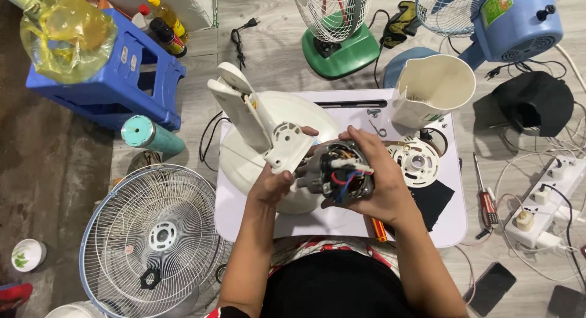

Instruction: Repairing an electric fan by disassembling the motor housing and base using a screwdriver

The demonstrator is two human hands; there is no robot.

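A dark fan motor with red, blue and white wires sits tilted against the cream fan neck, held above the tabletop.

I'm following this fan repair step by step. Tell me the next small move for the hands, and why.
Probably seat the exposed dark fan motor squarely against the cream plastic fan neck bracket. The left hand holds the bracket, the right hand cups the motor with red, blue and white wires showing, and the two parts meet at an angle.
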